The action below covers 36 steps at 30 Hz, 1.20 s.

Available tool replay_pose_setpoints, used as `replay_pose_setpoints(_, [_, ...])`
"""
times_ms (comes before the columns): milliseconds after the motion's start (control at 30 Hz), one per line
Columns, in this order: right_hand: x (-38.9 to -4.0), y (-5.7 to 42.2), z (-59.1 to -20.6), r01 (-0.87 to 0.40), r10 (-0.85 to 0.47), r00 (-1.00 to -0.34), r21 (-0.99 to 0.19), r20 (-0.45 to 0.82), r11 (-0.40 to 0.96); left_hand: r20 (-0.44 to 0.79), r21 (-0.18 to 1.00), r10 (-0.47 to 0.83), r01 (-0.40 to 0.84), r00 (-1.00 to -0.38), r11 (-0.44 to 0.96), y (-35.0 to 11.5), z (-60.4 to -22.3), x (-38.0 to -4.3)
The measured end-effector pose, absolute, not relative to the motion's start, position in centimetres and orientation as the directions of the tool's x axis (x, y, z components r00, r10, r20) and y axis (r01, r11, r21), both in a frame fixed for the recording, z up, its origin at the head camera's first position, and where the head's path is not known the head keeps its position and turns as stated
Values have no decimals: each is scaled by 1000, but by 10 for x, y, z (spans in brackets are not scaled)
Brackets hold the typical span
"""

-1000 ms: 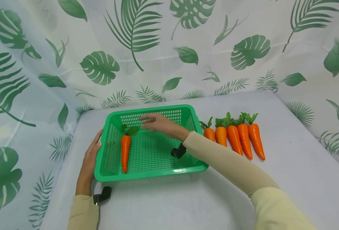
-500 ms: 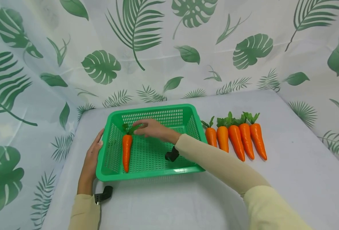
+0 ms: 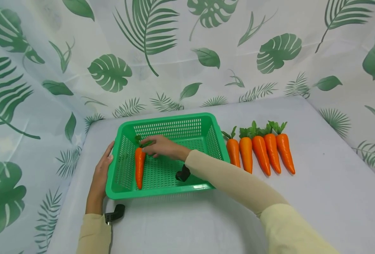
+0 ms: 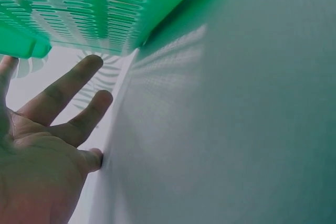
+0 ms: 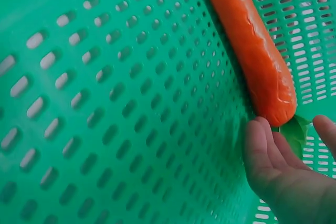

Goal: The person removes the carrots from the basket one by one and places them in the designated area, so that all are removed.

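Note:
A green plastic basket (image 3: 162, 192) stands on the table with one orange carrot (image 3: 140, 167) lying lengthwise near its left wall. My right hand (image 3: 162, 145) reaches into the basket at the carrot's leafy top. In the right wrist view the fingertips (image 5: 258, 129) meet the thick end of the carrot (image 5: 254, 51), and a separate digit stands apart beyond the green leaf (image 5: 295, 134). My left hand (image 3: 102, 173) lies along the outside of the basket's left wall. Its fingers are spread and fairly straight in the left wrist view, below the slotted basket wall (image 4: 94, 17).
Right of the basket, several carrots (image 3: 260, 153) lie side by side on the white tabletop (image 3: 321, 183), leaves pointing away from me. Leaf-printed cloth (image 3: 174, 53) hangs behind and at both sides. A black wrist device (image 3: 183, 173) sits below my right wrist, inside the basket.
My right hand has moved left and lower, from above the middle of the basket to the carrot's top. The left hand and the carrots keep their places.

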State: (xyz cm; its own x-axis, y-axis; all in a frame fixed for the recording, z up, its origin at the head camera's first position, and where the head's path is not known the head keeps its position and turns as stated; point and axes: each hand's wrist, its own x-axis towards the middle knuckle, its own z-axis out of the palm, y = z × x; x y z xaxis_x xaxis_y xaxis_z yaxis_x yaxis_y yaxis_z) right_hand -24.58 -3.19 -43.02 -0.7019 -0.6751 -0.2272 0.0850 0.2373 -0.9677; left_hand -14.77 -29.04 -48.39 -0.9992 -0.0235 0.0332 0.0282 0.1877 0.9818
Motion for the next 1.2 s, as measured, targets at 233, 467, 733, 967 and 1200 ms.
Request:
replay_pose_setpoints(233, [-245,-38,-433,105,-661,-711,-965,-241,239,33,983,-21,28,-999,182,-290,-484,-147])
replay_pose_setpoints(467, [-245,-43,-437,141,-644,-719,-961,-263,236,42,984,-9,40,-999,175,-289,-483,-147])
replay_pose_setpoints(733, [-240,-56,-437,174,-645,-715,-962,-269,208,40,984,-7,38,-999,176,-290,-482,-147])
replay_pose_setpoints(967, [-237,-69,-438,168,-602,-752,-961,-269,220,52,985,-2,51,-999,165,-291,-483,-146])
replay_pose_setpoints(1200, [-232,-82,-438,131,-518,-816,-955,-255,265,47,987,-3,46,-999,154,-291,-484,-147])
